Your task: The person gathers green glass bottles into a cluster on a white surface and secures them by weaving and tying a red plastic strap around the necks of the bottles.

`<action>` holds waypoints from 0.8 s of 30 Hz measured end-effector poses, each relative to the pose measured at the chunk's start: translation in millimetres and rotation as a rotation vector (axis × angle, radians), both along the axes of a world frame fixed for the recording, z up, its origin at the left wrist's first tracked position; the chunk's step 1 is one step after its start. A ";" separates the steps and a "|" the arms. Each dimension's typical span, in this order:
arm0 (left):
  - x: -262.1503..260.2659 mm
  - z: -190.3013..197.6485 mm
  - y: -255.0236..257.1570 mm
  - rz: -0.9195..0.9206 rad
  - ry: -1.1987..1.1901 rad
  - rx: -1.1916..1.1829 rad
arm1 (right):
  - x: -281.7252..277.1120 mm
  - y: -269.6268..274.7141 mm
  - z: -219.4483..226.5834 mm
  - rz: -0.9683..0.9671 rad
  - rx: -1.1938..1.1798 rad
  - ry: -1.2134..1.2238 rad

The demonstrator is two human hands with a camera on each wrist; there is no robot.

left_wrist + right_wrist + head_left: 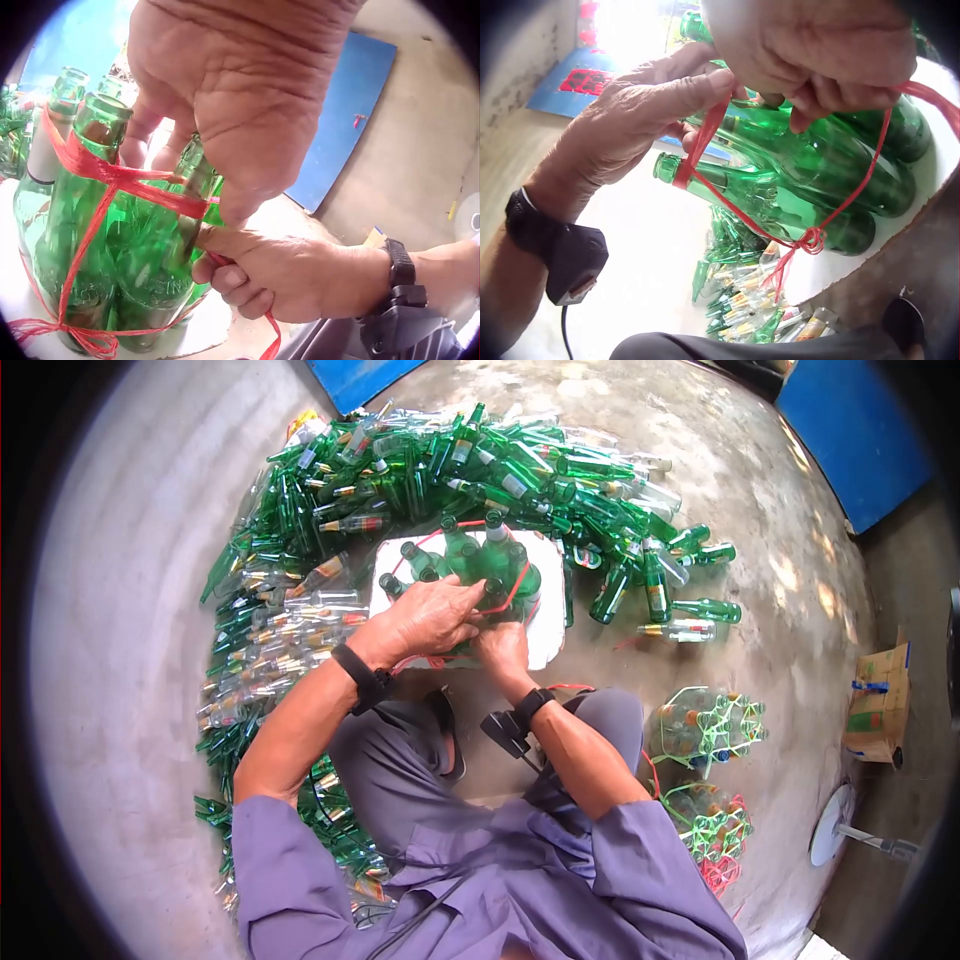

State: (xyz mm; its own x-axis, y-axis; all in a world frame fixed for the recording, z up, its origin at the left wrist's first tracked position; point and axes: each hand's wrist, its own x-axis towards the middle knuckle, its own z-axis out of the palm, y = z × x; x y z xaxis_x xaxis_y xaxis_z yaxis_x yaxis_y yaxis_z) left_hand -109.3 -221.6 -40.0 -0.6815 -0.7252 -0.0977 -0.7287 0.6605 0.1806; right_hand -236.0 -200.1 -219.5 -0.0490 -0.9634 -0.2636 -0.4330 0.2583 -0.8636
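Green bottles (462, 555) stand bunched on a white board (548, 645), with red twine (157, 187) round their necks and a knotted strand (810, 240) lower down. My left hand (430, 615) is over the near bottle necks; in the right wrist view the left hand's (611, 131) thumb presses the twine band, fingers curled behind it. Just beside it, my right hand (503, 648) curls low at the bunch's near side. In the left wrist view the right hand (289, 277) pinches twine whose end hangs below. Its fingertips are partly hidden in the head view.
A large heap of loose green and clear bottles (420, 470) curves round the back and left. Tied bottle bundles (705, 728) stand at the right, near a cardboard box (878, 705) and a round-based stand (832, 825). The person's bent knees (610, 725) flank the near side.
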 end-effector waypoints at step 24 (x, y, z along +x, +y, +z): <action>1.0 32.2 -5.1 0.106 -0.223 -0.061 | -16.2 13.3 62.4 -0.048 0.017 -0.109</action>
State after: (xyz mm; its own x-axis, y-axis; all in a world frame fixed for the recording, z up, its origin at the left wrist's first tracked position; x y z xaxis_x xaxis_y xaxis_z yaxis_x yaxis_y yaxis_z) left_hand -108.3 -226.7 -7.9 -0.5681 -0.8003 -0.1916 -0.8116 0.5834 -0.0304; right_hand -252.2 -186.8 -157.0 -0.0652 -0.9560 -0.2861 -0.3234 0.2915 -0.9002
